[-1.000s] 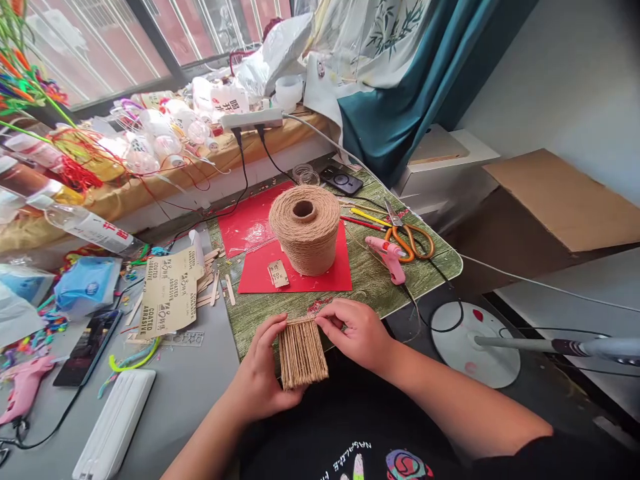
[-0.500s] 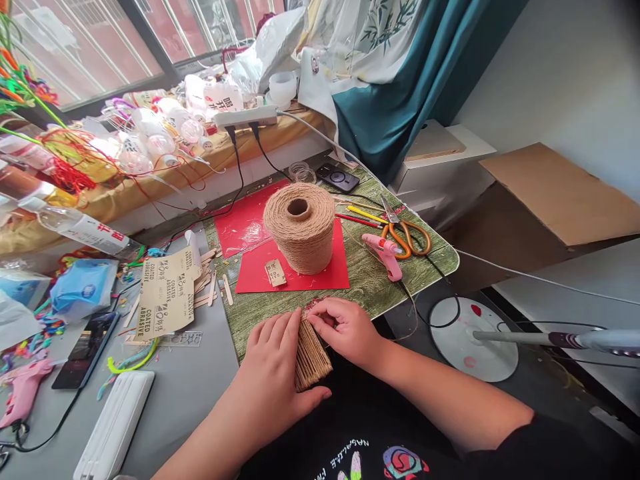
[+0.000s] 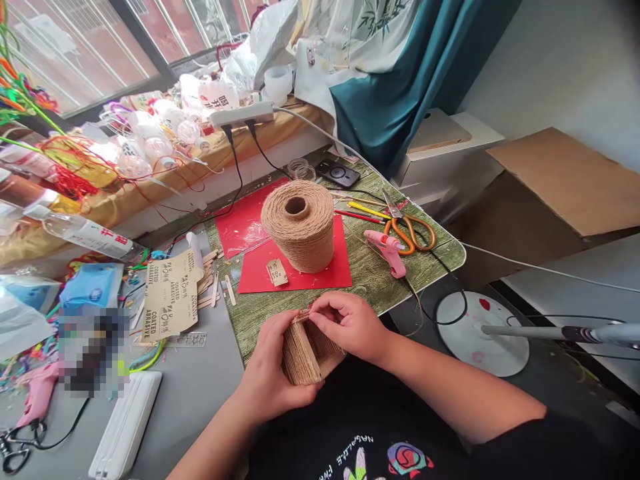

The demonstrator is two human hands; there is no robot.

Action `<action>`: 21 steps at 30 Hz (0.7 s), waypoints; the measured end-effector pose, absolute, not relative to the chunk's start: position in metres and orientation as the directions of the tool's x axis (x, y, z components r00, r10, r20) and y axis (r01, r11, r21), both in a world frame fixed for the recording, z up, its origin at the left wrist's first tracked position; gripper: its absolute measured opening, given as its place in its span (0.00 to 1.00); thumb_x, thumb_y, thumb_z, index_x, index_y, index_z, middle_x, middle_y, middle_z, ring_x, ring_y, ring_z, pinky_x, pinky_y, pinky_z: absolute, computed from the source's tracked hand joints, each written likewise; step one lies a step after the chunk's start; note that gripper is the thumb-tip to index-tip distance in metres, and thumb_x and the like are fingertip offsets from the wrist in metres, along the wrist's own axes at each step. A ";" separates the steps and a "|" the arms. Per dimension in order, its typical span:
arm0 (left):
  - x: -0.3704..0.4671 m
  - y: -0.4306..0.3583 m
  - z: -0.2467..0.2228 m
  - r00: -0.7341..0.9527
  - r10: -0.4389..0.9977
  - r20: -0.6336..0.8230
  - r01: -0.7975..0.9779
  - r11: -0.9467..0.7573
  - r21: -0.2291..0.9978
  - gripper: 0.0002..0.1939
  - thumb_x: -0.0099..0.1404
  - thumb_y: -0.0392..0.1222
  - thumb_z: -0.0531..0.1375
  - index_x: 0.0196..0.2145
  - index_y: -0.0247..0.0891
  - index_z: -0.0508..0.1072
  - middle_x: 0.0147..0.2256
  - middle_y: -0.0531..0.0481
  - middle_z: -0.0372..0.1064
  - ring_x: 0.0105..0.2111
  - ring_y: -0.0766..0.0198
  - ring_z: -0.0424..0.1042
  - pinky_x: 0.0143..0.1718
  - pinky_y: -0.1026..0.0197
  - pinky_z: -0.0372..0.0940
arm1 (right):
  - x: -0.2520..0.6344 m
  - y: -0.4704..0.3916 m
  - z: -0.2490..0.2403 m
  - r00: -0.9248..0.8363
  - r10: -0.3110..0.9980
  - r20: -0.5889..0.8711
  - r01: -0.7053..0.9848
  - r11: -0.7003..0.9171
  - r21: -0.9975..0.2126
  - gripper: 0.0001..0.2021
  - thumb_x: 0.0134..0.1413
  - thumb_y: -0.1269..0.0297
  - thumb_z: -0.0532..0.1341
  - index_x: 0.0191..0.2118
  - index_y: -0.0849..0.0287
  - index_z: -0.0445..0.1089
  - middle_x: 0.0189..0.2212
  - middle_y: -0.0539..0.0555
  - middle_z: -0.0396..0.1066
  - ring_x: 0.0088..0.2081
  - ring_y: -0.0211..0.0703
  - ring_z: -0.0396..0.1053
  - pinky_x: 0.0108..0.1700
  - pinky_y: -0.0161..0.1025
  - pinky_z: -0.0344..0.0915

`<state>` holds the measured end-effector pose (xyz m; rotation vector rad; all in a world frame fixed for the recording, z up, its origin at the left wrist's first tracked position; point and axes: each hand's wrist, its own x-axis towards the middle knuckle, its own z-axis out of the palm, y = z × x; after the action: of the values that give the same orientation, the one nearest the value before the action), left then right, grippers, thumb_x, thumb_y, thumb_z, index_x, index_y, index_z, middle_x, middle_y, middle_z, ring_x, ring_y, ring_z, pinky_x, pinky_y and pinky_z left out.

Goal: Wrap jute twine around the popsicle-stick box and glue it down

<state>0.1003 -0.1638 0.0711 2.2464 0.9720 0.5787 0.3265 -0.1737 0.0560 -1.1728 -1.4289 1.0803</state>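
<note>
From the hands (image 3: 356, 330), the tall twine spool (image 3: 305, 243) blocks 12 o'clock, while the glue gun (image 3: 389, 253) and scissors (image 3: 413, 230) crowd 2 o'clock. Between spool and glue gun, 1 o'clock offers a passage over green tabletop (image 3: 361, 277); flat sticks (image 3: 231, 291) obstruct little at 10 o'clock.

In the left grip (image 3: 270, 370), the boxy tan twine-wrapped piece (image 3: 301, 357) shows close parallel stripes. Beyond that grip, the round tan twine spool (image 3: 306, 250) bears fine winding lines, the flat sheet (image 3: 255, 275) beneath is solid red, and the table (image 3: 365, 288) is green with dark wood-grain streaks. Beyond the right grip (image 3: 355, 328), the plastic glue gun (image 3: 387, 252) is pink.
</note>
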 end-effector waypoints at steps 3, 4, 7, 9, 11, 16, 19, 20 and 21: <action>0.101 -0.165 0.054 0.601 0.762 0.240 0.402 -0.549 0.733 0.53 0.51 0.45 0.72 0.70 0.45 0.52 0.61 0.37 0.60 0.60 0.40 0.66 0.59 0.36 0.66 | 0.327 -0.174 0.058 -0.072 0.983 0.169 0.174 0.179 -0.968 0.04 0.64 0.65 0.65 0.37 0.57 0.76 0.28 0.49 0.69 0.29 0.38 0.66 0.32 0.35 0.64; 0.102 -0.165 0.048 0.586 0.763 0.274 0.379 -0.557 0.739 0.54 0.51 0.47 0.73 0.70 0.45 0.51 0.61 0.37 0.59 0.59 0.40 0.66 0.59 0.36 0.67 | 0.328 -0.174 0.059 -0.071 0.980 0.184 0.191 0.195 -0.962 0.03 0.64 0.66 0.65 0.37 0.57 0.77 0.27 0.48 0.69 0.29 0.38 0.66 0.33 0.35 0.64; 0.101 -0.166 0.031 0.569 0.751 0.336 0.328 -0.582 0.744 0.56 0.51 0.50 0.74 0.71 0.45 0.50 0.61 0.36 0.58 0.60 0.40 0.65 0.60 0.35 0.65 | 0.330 -0.174 0.059 -0.067 0.972 0.224 0.253 0.234 -0.939 0.02 0.63 0.67 0.66 0.37 0.56 0.77 0.27 0.48 0.68 0.29 0.38 0.66 0.34 0.36 0.64; 0.099 -0.167 0.024 0.574 0.755 0.315 0.309 -0.557 0.771 0.57 0.51 0.49 0.74 0.71 0.45 0.49 0.61 0.35 0.56 0.61 0.39 0.64 0.61 0.34 0.64 | 0.330 -0.175 0.059 -0.087 0.967 0.241 0.294 0.256 -0.921 0.03 0.62 0.67 0.66 0.36 0.56 0.78 0.26 0.48 0.67 0.29 0.38 0.66 0.34 0.36 0.64; 0.097 -0.168 0.020 0.579 0.767 0.276 0.298 -0.514 0.805 0.58 0.51 0.49 0.75 0.71 0.45 0.48 0.62 0.35 0.56 0.62 0.39 0.63 0.62 0.34 0.63 | 0.331 -0.175 0.059 -0.116 0.960 0.253 0.318 0.277 -0.907 0.03 0.63 0.67 0.66 0.36 0.56 0.78 0.27 0.49 0.68 0.29 0.38 0.66 0.33 0.36 0.64; 0.094 -0.166 0.016 0.586 0.758 0.286 0.276 -0.518 0.809 0.59 0.50 0.47 0.75 0.72 0.46 0.48 0.63 0.36 0.54 0.63 0.39 0.61 0.64 0.34 0.62 | 0.328 -0.174 0.061 -0.098 0.965 0.244 0.326 0.263 -0.908 0.04 0.61 0.68 0.65 0.34 0.56 0.78 0.26 0.49 0.68 0.28 0.38 0.66 0.33 0.36 0.64; 0.092 -0.165 0.016 0.600 0.739 0.306 0.257 -0.541 0.801 0.59 0.50 0.45 0.74 0.72 0.45 0.48 0.63 0.35 0.54 0.63 0.39 0.61 0.64 0.34 0.61 | 0.325 -0.173 0.064 -0.042 0.979 0.198 0.305 0.201 -0.931 0.04 0.58 0.70 0.67 0.31 0.57 0.77 0.25 0.48 0.67 0.28 0.38 0.66 0.32 0.36 0.63; 0.092 -0.165 0.017 0.606 0.734 0.306 0.254 -0.543 0.800 0.59 0.49 0.44 0.74 0.72 0.45 0.48 0.63 0.35 0.54 0.64 0.39 0.60 0.65 0.33 0.60 | 0.325 -0.172 0.064 -0.030 0.984 0.176 0.296 0.177 -0.939 0.05 0.57 0.71 0.68 0.30 0.57 0.76 0.24 0.47 0.67 0.28 0.37 0.65 0.32 0.35 0.63; 0.091 -0.164 0.019 0.614 0.729 0.301 0.252 -0.543 0.801 0.59 0.49 0.43 0.74 0.72 0.44 0.49 0.63 0.35 0.55 0.64 0.39 0.60 0.65 0.33 0.60 | 0.324 -0.172 0.064 -0.021 0.988 0.153 0.289 0.152 -0.945 0.06 0.56 0.71 0.68 0.29 0.57 0.75 0.24 0.47 0.66 0.27 0.37 0.65 0.31 0.35 0.62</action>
<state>0.0912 -0.1643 0.0185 2.0957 0.7692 0.8221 0.3242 -0.1722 0.0643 -1.3010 -1.4885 0.9374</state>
